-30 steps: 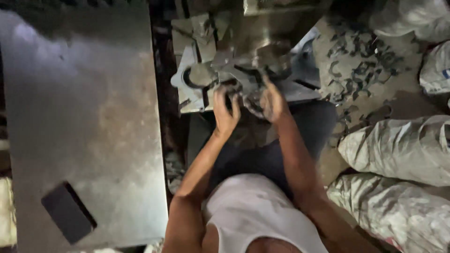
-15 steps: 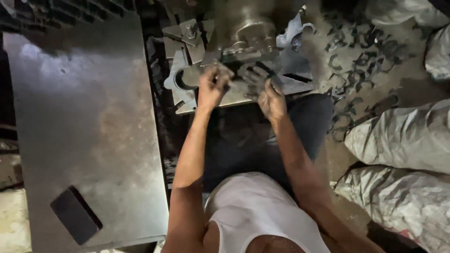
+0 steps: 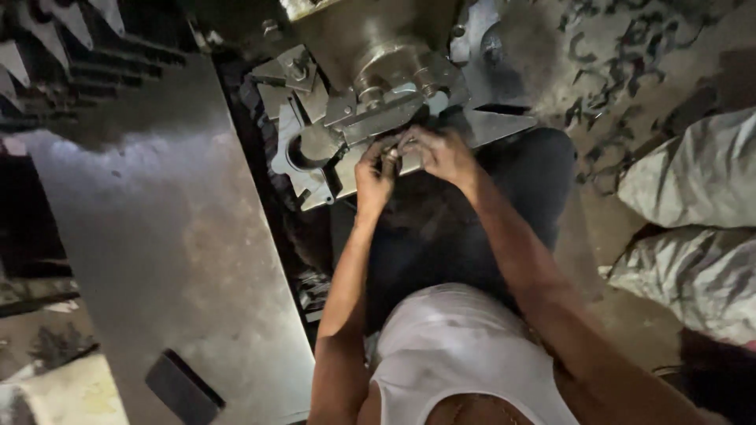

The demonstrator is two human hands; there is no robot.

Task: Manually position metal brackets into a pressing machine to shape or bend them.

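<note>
Both my hands meet at the front of a metal press machine (image 3: 378,71) with a flat die plate (image 3: 315,149). My left hand (image 3: 375,171) pinches a small metal piece (image 3: 391,153) at the plate's front edge. My right hand (image 3: 441,153) has its fingers curled on the same small piece, right beside the left hand. The piece is mostly hidden by my fingers. Below the hands are my dark trousers (image 3: 457,228) and white vest (image 3: 465,354).
A large grey metal sheet (image 3: 157,236) lies on the left with a dark flat rectangular object (image 3: 183,388) on its near corner. Several curved metal scraps (image 3: 622,71) litter the floor at upper right. Filled pale sacks (image 3: 693,220) lie at the right.
My head has moved closer, so the machine looks larger. My hands have come together at the plate's front edge; earlier they were apart on the plate.
</note>
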